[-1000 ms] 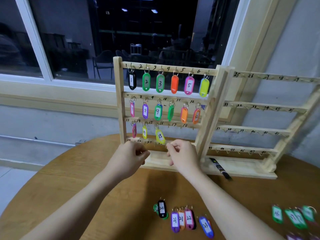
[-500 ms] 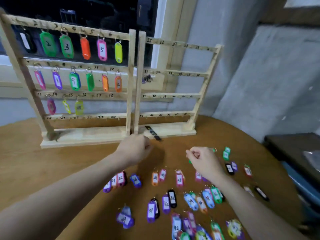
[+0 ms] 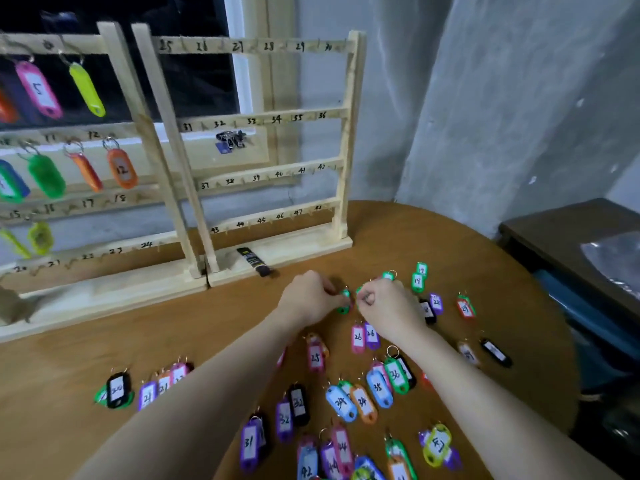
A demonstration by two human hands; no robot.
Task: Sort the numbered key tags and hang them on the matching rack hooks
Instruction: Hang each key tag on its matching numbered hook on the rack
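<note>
Progress view. The left rack (image 3: 131,140) already carries your hung tags on its upper rails, among them the pink tag 5 (image 3: 38,90) and orange tag 12 (image 3: 121,168), with two yellow-green tags on the rail marked 15 to 18; its hooks 17, 18 and the bottom rail marked up to 24 are bare. The right rack (image 3: 346,140), numbered 25 to 48, holds none of your tags. Most of the work therefore remains: dozens of loose tags lie scattered across the round table (image 3: 52,358), such as tag 31 (image 3: 250,445) and tag 36 (image 3: 395,375). Your left hand (image 3: 308,297) and right hand (image 3: 388,306), both with fingers curled, together pinch a small green tag (image 3: 344,301) just above the table; its number cannot be read.
</note>
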